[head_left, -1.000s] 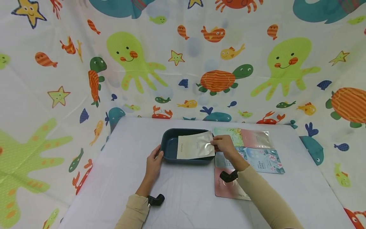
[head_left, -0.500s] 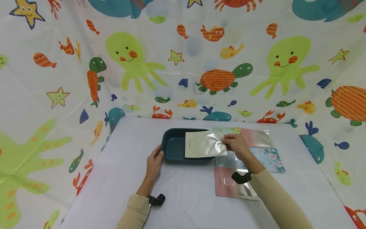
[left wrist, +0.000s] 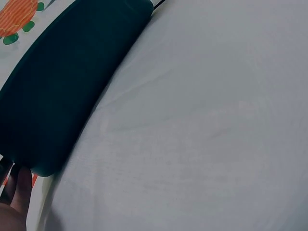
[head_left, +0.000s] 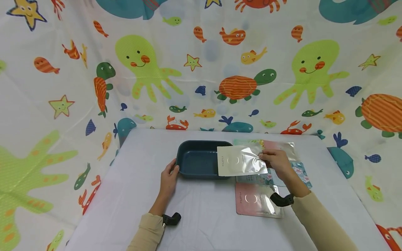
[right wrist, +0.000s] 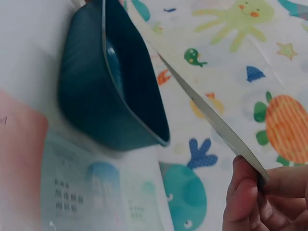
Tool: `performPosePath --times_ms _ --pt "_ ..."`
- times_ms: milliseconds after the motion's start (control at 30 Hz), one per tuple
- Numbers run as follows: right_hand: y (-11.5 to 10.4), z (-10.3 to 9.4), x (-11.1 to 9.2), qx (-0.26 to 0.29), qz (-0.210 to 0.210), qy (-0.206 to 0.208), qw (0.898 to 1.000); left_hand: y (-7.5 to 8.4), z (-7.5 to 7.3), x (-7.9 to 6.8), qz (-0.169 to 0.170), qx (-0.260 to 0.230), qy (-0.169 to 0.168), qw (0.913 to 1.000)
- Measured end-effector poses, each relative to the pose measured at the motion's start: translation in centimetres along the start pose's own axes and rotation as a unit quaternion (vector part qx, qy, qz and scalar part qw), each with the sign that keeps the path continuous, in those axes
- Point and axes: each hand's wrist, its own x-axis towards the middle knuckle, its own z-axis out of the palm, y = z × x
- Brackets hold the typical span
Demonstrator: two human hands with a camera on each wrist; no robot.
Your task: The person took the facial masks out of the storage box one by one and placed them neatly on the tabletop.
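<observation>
My right hand (head_left: 277, 161) pinches the right edge of a flat, shiny cream foil sachet (head_left: 235, 160) between thumb and fingers. The right wrist view shows this sachet (right wrist: 207, 108) nearly edge-on, raised above the bin's rim. Its left end overlaps the right side of a dark teal rectangular bin (head_left: 198, 158) in the head view, and the inside of the bin that shows holds nothing. My left hand (head_left: 169, 176) touches the bin's left end with fairly straight fingers. In the left wrist view, the fingers (left wrist: 21, 187) meet the lower end of the bin (left wrist: 62, 91).
Right of the bin lie more flat sachets: a pink one (head_left: 255, 200) in front, blue floral ones (head_left: 299, 172) behind it, and a green one (head_left: 248, 142) beside a pink-silver one (head_left: 287, 148) at the back. A white cloth (head_left: 147, 150) covers the table; a sea-animal curtain (head_left: 185, 76) hangs behind.
My right hand has drawn the cream sachet to the right, from over the bin to partly over the blue sachets. The left hand and the bin have stayed in place.
</observation>
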Motion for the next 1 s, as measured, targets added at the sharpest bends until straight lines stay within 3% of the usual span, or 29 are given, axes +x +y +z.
performPosePath --times_ms 467,733,1000 --pt "1.4 -3.0 -1.5 -0.054 0.035 0.048 0.997 0.2 -0.2 0.1 0.002 0.0 0.0 1.0" --pt "2.1 -5.4 -2.4 -0.069 0.07 0.05 0.994 3.5 -0.5 -1.2 0.009 0.013 -0.009 0.9998" --pt "3.3 -7.4 -3.2 -0.058 0.112 0.06 0.99 3.9 -0.7 -1.4 0.008 0.004 -0.011 0.9999"
